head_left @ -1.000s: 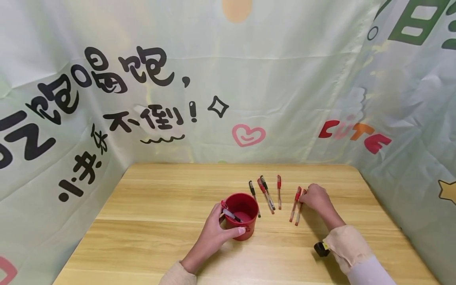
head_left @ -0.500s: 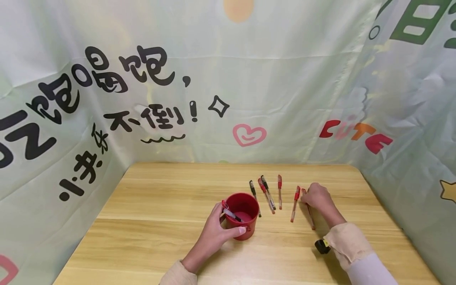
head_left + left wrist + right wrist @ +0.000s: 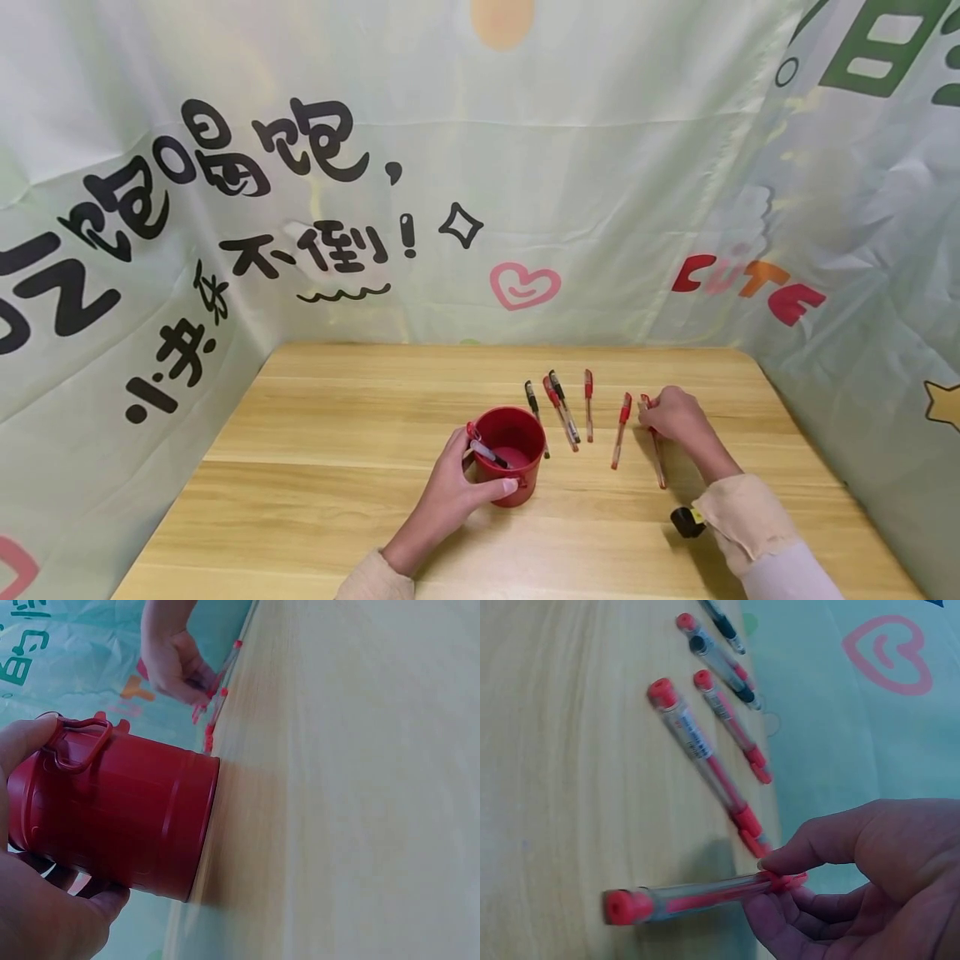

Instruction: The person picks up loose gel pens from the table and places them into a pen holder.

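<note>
My left hand (image 3: 453, 487) grips a red metal pail (image 3: 528, 471) that stands upright on the table, thumb across its front and fingers round the left side. Inside leans a clear pen (image 3: 489, 453) with a dark end. In the left wrist view the pail's red wire handle (image 3: 90, 754) shows near the thumb. Over to the right, my right hand (image 3: 677, 414) pinches a red-capped gel pen (image 3: 705, 894) between thumb and fingers at its cap end, its other end pointing back toward me. Just left of it lies another red pen (image 3: 621, 433).
Farther left lie a red pen (image 3: 588, 408), a red and a black pen (image 3: 568, 412) side by side, and a black pen (image 3: 532, 397) partly hidden by the pail. A small black block (image 3: 686, 522) sits at the right sleeve. Printed cloth (image 3: 420, 317) walls the table's back and sides.
My right hand has shifted right with the pinched pen, swinging its lower end away from the neighbouring red pen. The left hand and pail have stayed put.
</note>
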The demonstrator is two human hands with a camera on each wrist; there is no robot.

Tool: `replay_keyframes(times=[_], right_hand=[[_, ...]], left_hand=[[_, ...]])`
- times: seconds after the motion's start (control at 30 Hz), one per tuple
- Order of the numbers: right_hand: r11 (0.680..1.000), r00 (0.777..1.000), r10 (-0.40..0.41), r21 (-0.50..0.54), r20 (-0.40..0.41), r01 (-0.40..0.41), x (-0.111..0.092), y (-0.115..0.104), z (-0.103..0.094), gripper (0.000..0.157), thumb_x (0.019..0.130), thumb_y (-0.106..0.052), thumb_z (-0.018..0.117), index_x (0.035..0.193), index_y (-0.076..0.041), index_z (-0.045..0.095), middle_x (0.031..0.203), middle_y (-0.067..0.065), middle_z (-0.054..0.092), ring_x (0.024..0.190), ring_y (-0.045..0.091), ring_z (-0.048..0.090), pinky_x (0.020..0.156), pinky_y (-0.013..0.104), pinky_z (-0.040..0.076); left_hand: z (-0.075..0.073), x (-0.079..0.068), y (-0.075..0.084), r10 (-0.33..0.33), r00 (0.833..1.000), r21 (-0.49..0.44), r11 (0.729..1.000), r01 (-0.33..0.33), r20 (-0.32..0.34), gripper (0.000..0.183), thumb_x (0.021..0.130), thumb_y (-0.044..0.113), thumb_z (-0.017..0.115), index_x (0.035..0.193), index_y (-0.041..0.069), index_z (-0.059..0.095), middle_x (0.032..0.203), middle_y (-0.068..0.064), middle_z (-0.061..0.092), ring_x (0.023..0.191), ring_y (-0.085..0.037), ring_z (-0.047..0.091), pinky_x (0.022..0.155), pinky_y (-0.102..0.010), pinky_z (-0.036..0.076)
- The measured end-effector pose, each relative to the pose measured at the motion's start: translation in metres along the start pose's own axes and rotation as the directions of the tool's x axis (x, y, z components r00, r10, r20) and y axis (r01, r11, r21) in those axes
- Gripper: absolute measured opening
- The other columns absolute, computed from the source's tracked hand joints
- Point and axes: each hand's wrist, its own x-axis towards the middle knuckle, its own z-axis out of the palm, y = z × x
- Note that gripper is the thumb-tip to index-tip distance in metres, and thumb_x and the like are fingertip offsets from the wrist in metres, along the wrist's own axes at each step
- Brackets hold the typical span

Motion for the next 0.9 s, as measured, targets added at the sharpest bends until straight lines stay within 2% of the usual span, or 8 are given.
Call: replay_keyframes(times=[0.17, 0.27, 0.4, 0.5, 0.67, 0.77, 0.9], right_hand=[[0.999, 0.999, -0.052, -0.004, -0.003, 0.052, -0.006, -0.007, -0.005, 0.035, 0.095, -0.014, 0.06, 0.061, -0.015, 0.051, 0.055, -0.001, 0.054, 0.053, 0.013, 0.049, 0.053, 0.028, 0.041], [0.997, 0.997, -0.072, -0.003, -0.015, 0.072, -0.009, -0.013, -0.009, 0.031, 0.092, -0.009, 0.056, 0.062, -0.014, 0.051, 0.056, -0.001, 0.052, 0.053, 0.013, 0.045, 0.052, 0.028, 0.039], [0.994, 0.993, -0.105, -0.022, -0.05, 0.104, -0.014, -0.021, -0.012, 0.02, 0.092, -0.008, 0.056, 0.075, -0.003, 0.065, 0.065, 0.005, 0.062, 0.057, 0.015, 0.053, 0.053, 0.028, 0.044], [0.989, 0.985, -0.141, -0.053, -0.095, 0.136, -0.017, -0.029, -0.014, 0.019, 0.094, -0.011, 0.059, 0.087, 0.002, 0.071, 0.069, 0.006, 0.065, 0.059, 0.016, 0.055, 0.054, 0.029, 0.045], [0.983, 0.975, -0.18, -0.046, -0.128, 0.176, -0.023, -0.042, -0.016, 0.023, 0.099, -0.015, 0.06, 0.097, 0.005, 0.071, 0.071, 0.008, 0.065, 0.059, 0.016, 0.054, 0.054, 0.029, 0.045], [0.981, 0.971, -0.194, -0.001, -0.138, 0.196, -0.027, -0.051, -0.016, 0.024, 0.101, -0.016, 0.061, 0.105, 0.006, 0.069, 0.083, 0.014, 0.072, 0.064, 0.016, 0.064, 0.057, 0.03, 0.05], [0.972, 0.966, -0.212, 0.076, -0.149, 0.224, -0.034, -0.062, -0.017, 0.026, 0.103, -0.016, 0.06, 0.112, 0.007, 0.067, 0.095, 0.02, 0.074, 0.073, 0.021, 0.073, 0.062, 0.033, 0.059]], left_hand=[[0.0, 0.0, 0.0, -0.002, 1.0, 0.001, 1.0, 0.002, 0.001, 0.082, 0.079, 0.034, 0.091, 0.149, 0.027, 0.049, 0.149, 0.002, 0.053, 0.141, -0.025, 0.05, 0.117, -0.048, 0.042], [0.0, 0.0, -0.001, -0.003, 1.0, 0.002, 1.0, 0.003, 0.002, 0.082, 0.079, 0.034, 0.091, 0.149, 0.028, 0.049, 0.148, 0.002, 0.053, 0.142, -0.025, 0.05, 0.117, -0.048, 0.043], [0.0, -0.001, -0.001, -0.008, 1.0, 0.002, 1.0, 0.008, 0.003, 0.081, 0.079, 0.035, 0.091, 0.149, 0.028, 0.049, 0.149, 0.002, 0.053, 0.142, -0.025, 0.05, 0.117, -0.048, 0.043], [0.0, -0.001, 0.0, -0.009, 1.0, -0.002, 1.0, 0.009, 0.005, 0.081, 0.079, 0.034, 0.091, 0.149, 0.028, 0.049, 0.149, 0.002, 0.053, 0.142, -0.025, 0.05, 0.117, -0.048, 0.042], [-0.001, -0.001, 0.0, -0.005, 1.0, -0.001, 1.0, 0.005, 0.003, 0.081, 0.079, 0.034, 0.091, 0.149, 0.028, 0.049, 0.148, 0.003, 0.053, 0.142, -0.025, 0.05, 0.118, -0.048, 0.042], [0.0, -0.001, 0.0, -0.002, 1.0, 0.001, 1.0, 0.002, 0.002, 0.08, 0.079, 0.034, 0.091, 0.148, 0.03, 0.05, 0.148, 0.004, 0.054, 0.142, -0.024, 0.05, 0.117, -0.048, 0.042], [0.0, 0.0, 0.0, 0.004, 1.0, 0.004, 1.0, -0.004, 0.002, 0.08, 0.08, 0.034, 0.09, 0.148, 0.029, 0.05, 0.148, 0.003, 0.054, 0.141, -0.023, 0.05, 0.117, -0.047, 0.043]])
